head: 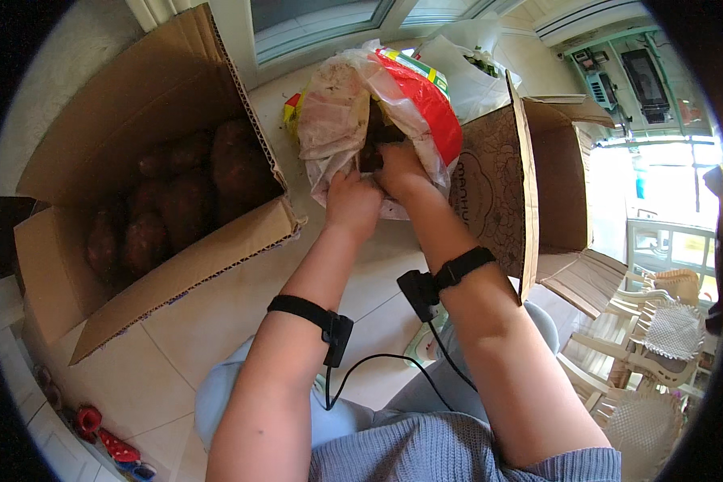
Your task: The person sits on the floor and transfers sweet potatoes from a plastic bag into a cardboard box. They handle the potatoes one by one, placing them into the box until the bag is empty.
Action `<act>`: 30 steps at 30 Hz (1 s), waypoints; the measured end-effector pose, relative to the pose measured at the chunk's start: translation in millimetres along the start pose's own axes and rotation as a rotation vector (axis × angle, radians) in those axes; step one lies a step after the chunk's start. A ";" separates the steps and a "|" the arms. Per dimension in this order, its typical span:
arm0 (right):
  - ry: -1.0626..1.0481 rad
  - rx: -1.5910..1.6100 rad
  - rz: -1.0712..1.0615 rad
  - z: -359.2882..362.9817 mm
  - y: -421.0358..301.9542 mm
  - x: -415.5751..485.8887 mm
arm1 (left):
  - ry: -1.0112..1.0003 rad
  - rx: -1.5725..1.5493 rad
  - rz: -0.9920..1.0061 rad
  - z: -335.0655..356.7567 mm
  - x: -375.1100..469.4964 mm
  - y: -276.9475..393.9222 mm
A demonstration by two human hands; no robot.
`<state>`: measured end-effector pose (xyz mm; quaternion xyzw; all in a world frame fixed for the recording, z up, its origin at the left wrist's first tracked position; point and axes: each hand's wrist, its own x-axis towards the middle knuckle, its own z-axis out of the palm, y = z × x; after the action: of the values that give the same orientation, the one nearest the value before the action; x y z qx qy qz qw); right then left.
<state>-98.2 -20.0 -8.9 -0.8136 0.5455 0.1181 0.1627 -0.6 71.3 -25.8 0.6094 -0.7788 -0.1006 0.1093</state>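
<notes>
A plastic bag [337, 114] with a soiled whitish lining and a red, yellow and green printed side stands on the floor, its mouth spread towards me. My left hand [355, 202] pinches the near rim of this bag. Just to its right, my right hand [400, 169] reaches into the mouth, its fingertips hidden against dark brown contents [382, 126]. What those contents are is too dim to tell. On the left, an open cardboard box [235, 250] holds several reddish-brown, earthy tubers [184, 199].
Right of the bag stands another open cardboard box [488, 187], printed with flowers and writing. Behind it is a white plastic bag [458, 75] with green leaves. Wooden chairs [663, 355] are at right, shoes [117, 446] at lower left. A cable [385, 355] joins my forearm straps.
</notes>
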 end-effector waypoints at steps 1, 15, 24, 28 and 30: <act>0.051 -0.015 -0.052 -0.2 -0.1 0.9 | -0.004 0.020 0.014 1.0 0.6 -0.5; -0.113 -0.076 0.157 24.4 -2.6 30.9 | 0.086 0.044 0.076 -1.2 2.5 0.3; -0.185 -0.178 0.086 18.9 -7.4 26.5 | -0.023 0.002 0.055 -8.8 -3.6 -3.6; -0.062 -0.092 0.161 16.6 -2.5 15.2 | -0.114 -0.028 0.073 -16.0 -1.9 0.3; 0.096 0.005 0.168 19.1 0.5 10.8 | -0.114 -0.031 0.073 -18.6 -0.3 1.3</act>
<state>-94.8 -21.8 -30.5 -0.7694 0.6192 0.0910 0.1278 3.7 71.5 -7.7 0.5720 -0.8039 -0.1432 0.0779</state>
